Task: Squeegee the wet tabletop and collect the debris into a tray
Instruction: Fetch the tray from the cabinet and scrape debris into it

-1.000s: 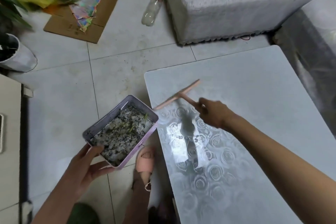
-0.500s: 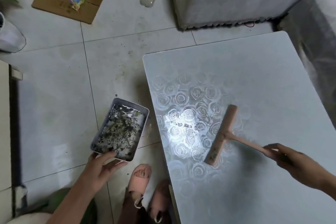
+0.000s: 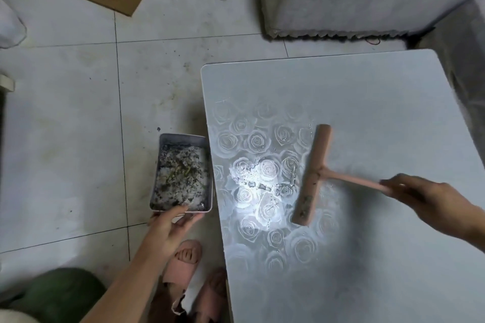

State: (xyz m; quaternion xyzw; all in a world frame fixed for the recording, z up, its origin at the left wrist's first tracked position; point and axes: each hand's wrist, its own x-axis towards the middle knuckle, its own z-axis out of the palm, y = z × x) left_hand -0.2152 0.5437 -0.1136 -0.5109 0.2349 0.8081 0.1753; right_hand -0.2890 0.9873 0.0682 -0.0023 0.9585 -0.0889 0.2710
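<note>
The tabletop (image 3: 372,97) fills the view from 12 o'clock round to 5 o'clock; its surface carries a rose pattern and a bright wet glare near its left edge. The right hand (image 3: 430,204) enters from 4 o'clock with its fingers curled round the far end of the handle of the pink squeegee (image 3: 313,173), a full grip, though the hand is blurred. The blade lies on the tabletop, running roughly from 12 to 6 o'clock, with the handle pointing toward 3 o'clock. At the blade's 9 o'clock side, a scatter of water beads and dark debris (image 3: 262,185) sits between the blade and the table's left edge. The tray (image 3: 181,137) is at that edge's 9 o'clock side, just beside it; whether it touches the table cannot be determined. It holds dark wet scraps. The left hand (image 3: 170,225) reaches in from 7 o'clock and holds the tray's near end, thumb on the rim, fingers underneath. Pink sandals (image 3: 183,262) stand on the tiled floor (image 3: 65,139) at 6 o'clock.
</note>
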